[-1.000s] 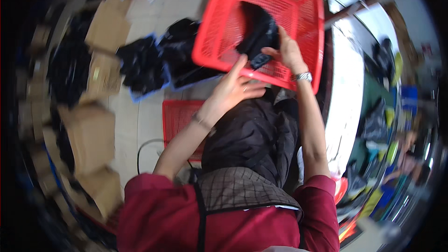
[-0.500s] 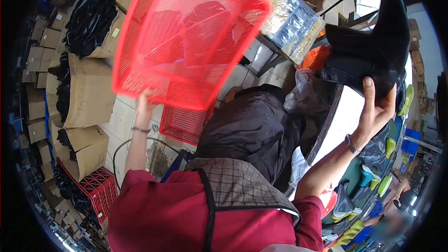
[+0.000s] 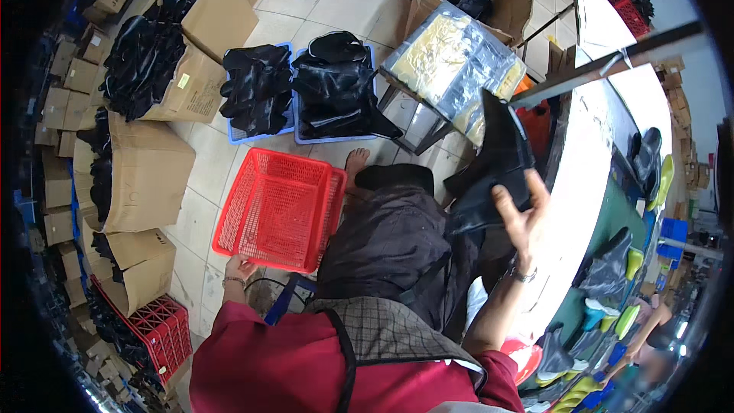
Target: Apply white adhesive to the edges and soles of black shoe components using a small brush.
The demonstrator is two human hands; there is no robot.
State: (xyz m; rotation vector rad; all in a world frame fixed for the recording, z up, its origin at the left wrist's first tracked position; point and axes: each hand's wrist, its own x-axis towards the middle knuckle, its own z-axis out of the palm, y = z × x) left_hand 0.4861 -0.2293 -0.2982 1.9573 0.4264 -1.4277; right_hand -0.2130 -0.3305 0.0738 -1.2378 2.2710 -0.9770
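My left hand (image 3: 241, 266) grips the near rim of a red mesh plastic basket (image 3: 280, 210), which is held low and overlaps a second red basket (image 3: 334, 203) beside it. My right hand (image 3: 523, 218) is at a black heeled ankle boot (image 3: 489, 172), thumb across its side and the other fingers at its far edge, partly hidden. The boot hangs tilted over the right side of my lap, by the white worktable (image 3: 569, 206). No other thing shows inside the red basket.
Two blue trays (image 3: 261, 134) of black boot pieces lie on the tiled floor ahead. Cardboard boxes (image 3: 149, 172) of black pieces line the left. A plastic-wrapped stack (image 3: 459, 61) sits on a low stand ahead. Yellow-green shoe forms (image 3: 634, 264) and boots line the right.
My left hand has brought the red basket down and nearer, uncovering the blue trays. The boot in my right hand has moved left and down from above the worktable to over my lap.
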